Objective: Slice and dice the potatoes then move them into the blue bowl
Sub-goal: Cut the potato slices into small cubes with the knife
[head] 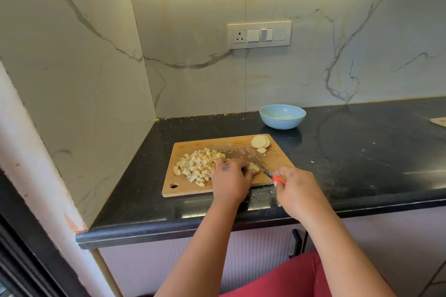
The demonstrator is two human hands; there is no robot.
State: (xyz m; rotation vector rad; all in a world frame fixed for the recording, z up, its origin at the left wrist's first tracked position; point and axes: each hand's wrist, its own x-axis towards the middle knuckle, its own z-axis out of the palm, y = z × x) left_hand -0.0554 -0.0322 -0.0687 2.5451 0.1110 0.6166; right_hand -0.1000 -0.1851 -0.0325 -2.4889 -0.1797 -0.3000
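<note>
Head view, frame centre: the left hand (229, 176) pins a potato piece (253, 167) on the board (277, 159), fingers curled over it; the right hand (293, 185) grasps the knife (265, 171) by its red handle. Wet cut potato looks slippery. Dice (196, 166) lie left; the bowl (282, 116) sits above, on the bench (362, 152).

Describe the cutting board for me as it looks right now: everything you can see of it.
The cutting board is a light wooden rectangle with rounded corners and an oval hole at its near left corner. It lies flat on the black counter, in front of the blue bowl. Its middle looks scuffed and wet. A pile of diced potato covers its left part, round slices sit at its far right corner. The left hand holds a potato piece on it while the right hand works a red-handled knife.
</note>
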